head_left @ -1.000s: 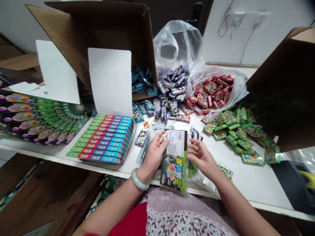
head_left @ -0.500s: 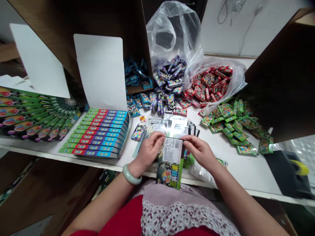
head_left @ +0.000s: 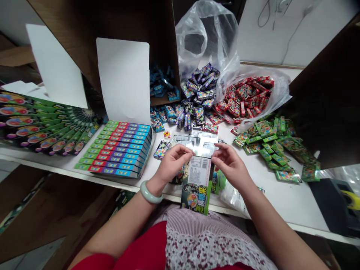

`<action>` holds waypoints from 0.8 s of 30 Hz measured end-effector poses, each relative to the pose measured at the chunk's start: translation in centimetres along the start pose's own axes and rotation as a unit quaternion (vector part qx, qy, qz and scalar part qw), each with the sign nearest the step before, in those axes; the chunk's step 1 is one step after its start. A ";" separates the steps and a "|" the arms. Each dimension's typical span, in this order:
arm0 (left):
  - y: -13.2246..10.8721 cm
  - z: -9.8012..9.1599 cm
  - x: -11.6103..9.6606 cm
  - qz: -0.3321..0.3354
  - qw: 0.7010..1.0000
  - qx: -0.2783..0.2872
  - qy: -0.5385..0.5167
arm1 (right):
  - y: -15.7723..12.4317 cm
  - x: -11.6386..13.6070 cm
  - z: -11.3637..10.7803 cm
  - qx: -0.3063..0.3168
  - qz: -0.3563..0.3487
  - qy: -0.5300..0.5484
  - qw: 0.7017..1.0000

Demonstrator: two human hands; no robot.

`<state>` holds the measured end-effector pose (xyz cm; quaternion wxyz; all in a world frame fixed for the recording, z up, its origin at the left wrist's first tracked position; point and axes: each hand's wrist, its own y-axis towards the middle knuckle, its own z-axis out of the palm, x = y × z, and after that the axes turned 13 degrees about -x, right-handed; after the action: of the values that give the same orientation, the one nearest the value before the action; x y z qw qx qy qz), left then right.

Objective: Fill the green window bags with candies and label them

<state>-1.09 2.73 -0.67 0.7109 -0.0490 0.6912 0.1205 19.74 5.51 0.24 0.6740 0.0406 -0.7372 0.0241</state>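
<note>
A flat black-and-green printed candy packet (head_left: 196,187) with a white label panel stands tilted at the table's front edge, its lower end by the apron. My left hand (head_left: 176,161), with a pale green bangle on the wrist, pinches its upper left corner. My right hand (head_left: 229,161) has the thumb at the upper right corner and the index finger lifted a little. Behind the packet lie shiny, glaring flat packets (head_left: 184,140). Beside them on the left is a small purple-blue candy box (head_left: 161,149).
An open display box (head_left: 115,150) holds rows of coloured small boxes. Fanned printed cards (head_left: 47,129) lie left. Behind are heaps of purple boxes (head_left: 204,82), red boxes (head_left: 247,95) in a plastic bag (head_left: 209,30), and green boxes (head_left: 272,146). A tape dispenser (head_left: 334,204) stands right.
The view has shifted slightly, so the table's things appear further right. My right index finger has lifted from the packet's top edge. The packet stays nearly in place.
</note>
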 end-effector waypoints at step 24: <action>-0.3 -0.7 -1.1 0.008 0.998 0.040 -0.043 | -0.2 2.7 0.5 0.111 -0.170 -0.161 0.966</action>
<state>-1.74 2.17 0.42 0.7401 -0.0095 0.6649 0.1008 19.05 5.19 2.89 0.5315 0.2438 -0.8110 -0.0161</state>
